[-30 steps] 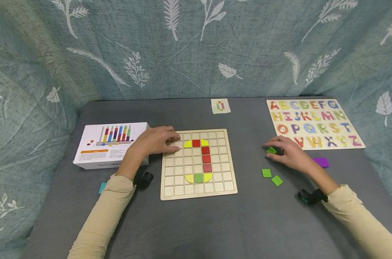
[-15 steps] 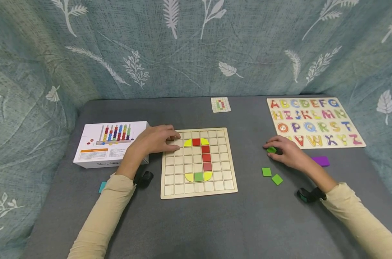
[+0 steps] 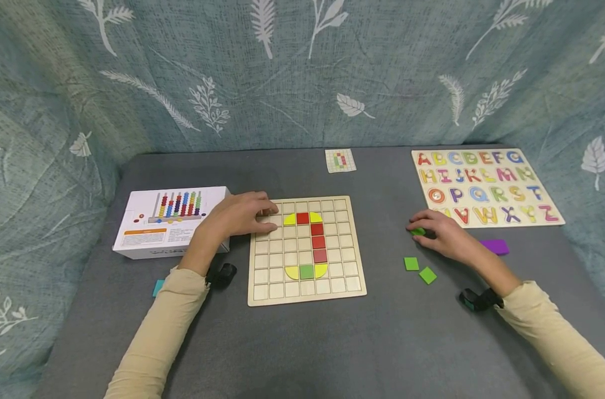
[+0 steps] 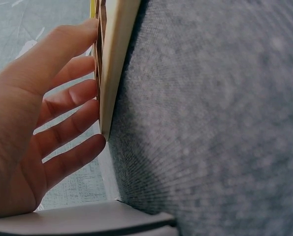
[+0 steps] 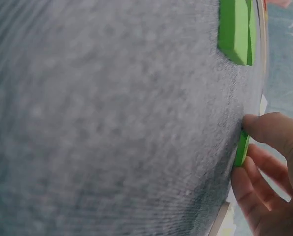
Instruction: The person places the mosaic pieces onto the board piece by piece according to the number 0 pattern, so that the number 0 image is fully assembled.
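My left hand [image 3: 242, 215] rests at the upper left of a wooden grid board [image 3: 272, 302], its fingertips on the squares by the edge. In the left wrist view the fingers [image 4: 70, 120] lie fairly straight against the board's side [image 4: 117, 59]. Red, yellow and green pieces sit in the board, among them a red tile [image 3: 319, 242] and a green tile [image 3: 306, 271]. To the right, my right hand [image 3: 444, 235] pinches a green square tile [image 5: 242, 148] between thumb and fingers, low at the table. Nearer me lie two more green tiles, one flat [image 3: 411, 264], one turned [image 3: 428, 275].
An abacus box [image 3: 167, 221] stands left, behind the left wrist. A small pattern card [image 3: 340, 160] lies at the back. At back right is an alphabet puzzle board [image 3: 492, 188]. A purple piece [image 3: 496, 247] and a blue piece [image 3: 158, 287] are partly hidden by the arms.
Both hands keep almost the same place. The green tile at the right hand's fingertips shows slightly less than before, and the whole view has shifted up a little.
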Tool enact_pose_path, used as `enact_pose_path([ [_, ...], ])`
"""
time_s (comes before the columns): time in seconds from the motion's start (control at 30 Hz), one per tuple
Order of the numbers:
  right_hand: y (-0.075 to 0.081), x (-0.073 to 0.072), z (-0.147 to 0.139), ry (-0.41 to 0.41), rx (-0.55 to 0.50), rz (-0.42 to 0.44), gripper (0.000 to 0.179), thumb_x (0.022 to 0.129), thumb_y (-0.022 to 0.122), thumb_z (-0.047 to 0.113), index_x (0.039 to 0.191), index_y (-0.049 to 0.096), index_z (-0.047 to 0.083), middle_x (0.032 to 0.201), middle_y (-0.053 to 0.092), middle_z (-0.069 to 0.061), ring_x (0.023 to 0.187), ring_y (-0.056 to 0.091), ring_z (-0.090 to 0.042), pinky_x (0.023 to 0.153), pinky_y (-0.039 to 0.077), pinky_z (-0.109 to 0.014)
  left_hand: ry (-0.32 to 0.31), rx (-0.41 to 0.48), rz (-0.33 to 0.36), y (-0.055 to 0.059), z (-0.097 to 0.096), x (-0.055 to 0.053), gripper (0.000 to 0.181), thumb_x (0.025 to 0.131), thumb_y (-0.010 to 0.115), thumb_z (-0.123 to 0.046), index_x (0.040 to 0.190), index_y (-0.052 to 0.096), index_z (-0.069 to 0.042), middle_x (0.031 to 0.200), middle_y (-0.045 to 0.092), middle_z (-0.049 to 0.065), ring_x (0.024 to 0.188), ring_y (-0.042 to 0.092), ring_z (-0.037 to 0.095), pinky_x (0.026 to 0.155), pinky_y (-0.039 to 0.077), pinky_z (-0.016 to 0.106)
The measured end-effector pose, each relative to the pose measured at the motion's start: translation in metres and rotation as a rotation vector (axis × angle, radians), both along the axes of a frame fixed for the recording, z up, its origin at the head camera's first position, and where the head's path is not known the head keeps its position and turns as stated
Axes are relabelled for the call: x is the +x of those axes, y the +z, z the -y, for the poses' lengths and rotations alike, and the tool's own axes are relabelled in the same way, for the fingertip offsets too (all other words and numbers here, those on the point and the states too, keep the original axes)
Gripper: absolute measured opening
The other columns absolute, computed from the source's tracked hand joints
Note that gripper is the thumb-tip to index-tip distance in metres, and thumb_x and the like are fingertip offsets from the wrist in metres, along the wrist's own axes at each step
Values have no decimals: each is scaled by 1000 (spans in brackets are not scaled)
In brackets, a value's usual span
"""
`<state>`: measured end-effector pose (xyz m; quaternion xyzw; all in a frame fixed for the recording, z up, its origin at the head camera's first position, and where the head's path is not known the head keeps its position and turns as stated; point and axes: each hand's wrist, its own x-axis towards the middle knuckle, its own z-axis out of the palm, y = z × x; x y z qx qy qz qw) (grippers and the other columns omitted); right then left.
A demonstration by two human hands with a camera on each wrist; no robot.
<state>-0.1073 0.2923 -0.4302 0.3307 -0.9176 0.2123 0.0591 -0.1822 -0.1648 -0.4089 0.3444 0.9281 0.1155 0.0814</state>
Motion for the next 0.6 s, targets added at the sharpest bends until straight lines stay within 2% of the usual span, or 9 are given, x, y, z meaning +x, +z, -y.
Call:
enact_pose_path([
  [0.33,0,-2,-4,85,2,-70,32,74,78,-4,104,74,4,103,68,-10,94,63,-25,78,48,-41,7,-5,6,0,-1,0,38,85,72,-43,116,70,-21,95,61,-3,82,53,11,70,44,29],
  [0.6,2,-3,-7,134,8,-78,36,71,78,-6,105,73,3,104,68,-10,95,62,-25,79,47,-40,9,-3,11,1,-1,0,37,85,72,-42,115,70,-21,95,61,-4,82,52,11,70,43,29],
])
